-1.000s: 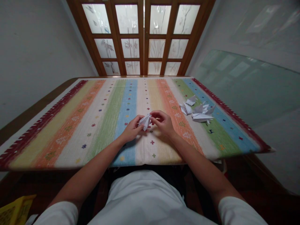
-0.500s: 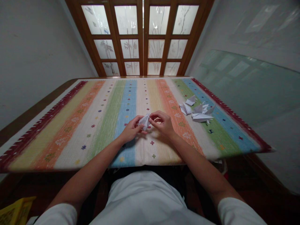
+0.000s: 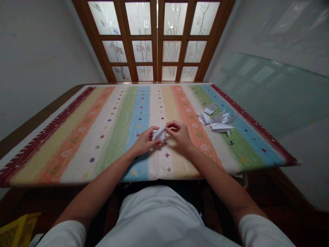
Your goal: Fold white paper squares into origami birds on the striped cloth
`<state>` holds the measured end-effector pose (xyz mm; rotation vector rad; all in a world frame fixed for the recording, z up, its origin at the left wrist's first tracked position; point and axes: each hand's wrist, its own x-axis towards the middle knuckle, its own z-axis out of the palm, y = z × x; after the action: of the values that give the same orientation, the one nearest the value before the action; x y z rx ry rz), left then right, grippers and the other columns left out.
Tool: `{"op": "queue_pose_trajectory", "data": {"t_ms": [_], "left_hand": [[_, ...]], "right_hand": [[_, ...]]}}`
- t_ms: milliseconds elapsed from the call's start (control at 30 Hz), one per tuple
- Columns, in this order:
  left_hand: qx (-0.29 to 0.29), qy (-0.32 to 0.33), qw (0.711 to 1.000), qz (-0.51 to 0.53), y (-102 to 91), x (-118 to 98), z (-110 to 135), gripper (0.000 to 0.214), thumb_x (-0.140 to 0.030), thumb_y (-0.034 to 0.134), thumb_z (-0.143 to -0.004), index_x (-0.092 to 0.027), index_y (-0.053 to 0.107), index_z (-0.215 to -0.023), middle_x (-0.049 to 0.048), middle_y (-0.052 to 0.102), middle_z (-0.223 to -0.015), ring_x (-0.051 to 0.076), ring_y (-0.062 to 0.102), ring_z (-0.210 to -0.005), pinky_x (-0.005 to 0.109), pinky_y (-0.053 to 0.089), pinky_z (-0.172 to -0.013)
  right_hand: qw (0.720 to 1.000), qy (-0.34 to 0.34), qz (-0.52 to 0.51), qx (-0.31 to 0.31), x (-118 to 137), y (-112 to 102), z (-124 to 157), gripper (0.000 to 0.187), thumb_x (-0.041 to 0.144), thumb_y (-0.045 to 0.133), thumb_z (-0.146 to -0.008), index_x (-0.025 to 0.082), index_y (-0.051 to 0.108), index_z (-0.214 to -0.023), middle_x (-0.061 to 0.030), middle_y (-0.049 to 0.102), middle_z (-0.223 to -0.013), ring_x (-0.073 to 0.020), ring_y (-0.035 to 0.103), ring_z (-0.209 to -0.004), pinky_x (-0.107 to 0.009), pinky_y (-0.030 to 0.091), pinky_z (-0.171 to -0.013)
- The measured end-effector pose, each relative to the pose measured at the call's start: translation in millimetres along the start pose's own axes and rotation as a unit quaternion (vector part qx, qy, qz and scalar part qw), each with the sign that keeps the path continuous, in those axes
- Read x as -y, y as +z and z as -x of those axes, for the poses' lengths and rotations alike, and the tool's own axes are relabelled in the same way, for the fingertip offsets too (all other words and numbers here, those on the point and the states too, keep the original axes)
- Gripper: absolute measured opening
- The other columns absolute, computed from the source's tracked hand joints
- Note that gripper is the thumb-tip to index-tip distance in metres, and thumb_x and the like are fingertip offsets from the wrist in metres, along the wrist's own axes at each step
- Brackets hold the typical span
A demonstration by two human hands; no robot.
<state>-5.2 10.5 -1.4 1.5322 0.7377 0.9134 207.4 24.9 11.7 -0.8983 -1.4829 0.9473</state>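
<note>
Head view: near the front edge of the striped multicoloured woven cloth (image 3: 77, 137), our left hand (image 3: 144, 140) closes its fingers on a small white folded paper figure (image 3: 159, 133). Our right hand (image 3: 181, 133) pinches its tip. We judge it part-folded. Several finished-looking white paper shapes (image 3: 217, 121) lie toward the right edge.

The folded white paper piece (image 3: 159, 133) sits between my fingertips, small and creased into pointed flaps (a half-made origami shape), tilted with one tip up, just above the striped surface (image 3: 77, 137).
</note>
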Motion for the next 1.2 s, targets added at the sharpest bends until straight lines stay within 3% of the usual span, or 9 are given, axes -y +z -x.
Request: {"op": "queue_pose_trajectory", "data": {"t_ms": [100, 267, 467, 633, 733, 833, 967, 1067, 1200], "left_hand": [[-0.006, -0.015, 1.000, 0.018, 0.2, -1.2, 0.2, 0.050, -0.033, 0.088, -0.085, -0.023, 0.059, -0.124, 0.0047, 0.080, -0.098, 0.020, 0.080, -0.079, 0.032, 0.067, -0.073], [-0.003, -0.044, 0.999, 0.020, 0.7, -4.5, 1.3, 0.052, -0.033, 0.088, -0.083, -0.022, 0.059, -0.125, 0.0028, 0.079, -0.093, 0.019, 0.079, -0.077, 0.030, 0.063, -0.072], [0.001, -0.046, 0.999, -0.016, -0.2, -4.5, 0.2, 0.048, -0.036, 0.085, -0.086, -0.021, 0.062, -0.124, 0.0038, 0.079, -0.093, 0.020, 0.079, -0.080, 0.029, 0.061, -0.072], [-0.097, 0.003, 0.985, -0.143, -4.0, -0.5, -2.7, 0.034, -0.026, 0.079, -0.087, -0.022, 0.064, -0.118, 0.0006, 0.079, -0.088, 0.018, 0.076, -0.079, 0.025, 0.055, -0.070], [-0.146, 0.034, 0.959, -0.242, -5.4, -1.9, -2.5, 0.024, -0.020, 0.074, -0.089, -0.023, 0.063, -0.111, -0.0030, 0.076, -0.080, 0.015, 0.071, -0.071, 0.024, 0.052, -0.069], [-0.150, 0.071, 0.947, -0.276, -3.8, -5.5, -1.0, 0.021, -0.024, 0.076, -0.089, -0.022, 0.063, -0.106, 0.0017, 0.080, -0.098, 0.017, 0.074, -0.083, 0.028, 0.056, -0.078], [-0.116, 0.100, 0.963, -0.220, 0.1, -8.3, 0.3, 0.031, -0.042, 0.078, -0.092, -0.022, 0.062, -0.110, 0.0120, 0.077, -0.130, 0.022, 0.076, -0.106, 0.035, 0.062, -0.089], [-0.101, 0.108, 0.971, -0.186, 0.7, -8.0, 0.1, 0.029, -0.048, 0.069, -0.100, -0.022, 0.061, -0.109, 0.0145, 0.075, -0.134, 0.023, 0.076, -0.111, 0.036, 0.063, -0.089], [-0.123, 0.126, 0.961, -0.211, -1.8, -6.7, -1.5, 0.025, -0.045, 0.057, -0.107, -0.021, 0.061, -0.101, 0.0131, 0.075, -0.126, 0.024, 0.074, -0.116, 0.039, 0.061, -0.095]], "right_hand": [[0.999, 0.014, -0.048, -0.001, -4.4, 1.1, -2.2, 0.040, 0.055, 0.091, -0.077, 0.024, 0.068, -0.089, -0.0026, 0.069, -0.088, -0.0188, 0.069, -0.082, -0.037, 0.063, -0.080], [0.995, 0.028, -0.098, -0.012, -5.7, 3.0, -2.7, 0.053, 0.056, 0.097, -0.067, 0.025, 0.057, -0.084, 0.0014, 0.067, -0.083, -0.0156, 0.066, -0.076, -0.033, 0.062, -0.078], [0.992, 0.022, -0.123, -0.001, -1.9, 5.4, 0.1, 0.058, 0.053, 0.095, -0.072, 0.027, 0.044, -0.081, 0.0026, 0.065, -0.082, -0.0147, 0.063, -0.075, -0.031, 0.060, -0.074], [0.995, 0.030, -0.093, -0.019, -1.7, 6.0, -1.3, 0.053, 0.057, 0.095, -0.073, 0.026, 0.054, -0.087, 0.0013, 0.063, -0.091, -0.0156, 0.065, -0.083, -0.027, 0.058, -0.070], [0.990, 0.085, -0.108, 0.042, -3.6, 6.6, -1.0, 0.057, 0.067, 0.091, -0.075, 0.025, 0.055, -0.086, 0.0028, 0.061, -0.081, -0.0145, 0.063, -0.070, -0.026, 0.055, -0.060], [0.977, 0.122, -0.147, 0.092, -2.6, 8.3, 0.3, 0.058, 0.071, 0.090, -0.075, 0.025, 0.056, -0.087, 0.0022, 0.065, -0.079, -0.0147, 0.066, -0.068, -0.028, 0.058, -0.062], [0.970, 0.127, -0.193, 0.077, 1.7, 9.2, 0.4, 0.057, 0.067, 0.094, -0.071, 0.025, 0.061, -0.089, 0.0025, 0.067, -0.084, -0.0152, 0.070, -0.075, -0.029, 0.063, -0.070], [0.966, 0.130, -0.211, 0.072, 2.6, 8.6, -0.2, 0.054, 0.065, 0.095, -0.071, 0.025, 0.062, -0.089, 0.0026, 0.067, -0.084, -0.0156, 0.070, -0.078, -0.029, 0.063, -0.072], [0.964, 0.135, -0.218, 0.076, 0.5, 8.8, -0.7, 0.049, 0.060, 0.095, -0.073, 0.025, 0.064, -0.087, 0.0027, 0.065, -0.084, -0.0151, 0.069, -0.079, -0.029, 0.064, -0.074]]}}
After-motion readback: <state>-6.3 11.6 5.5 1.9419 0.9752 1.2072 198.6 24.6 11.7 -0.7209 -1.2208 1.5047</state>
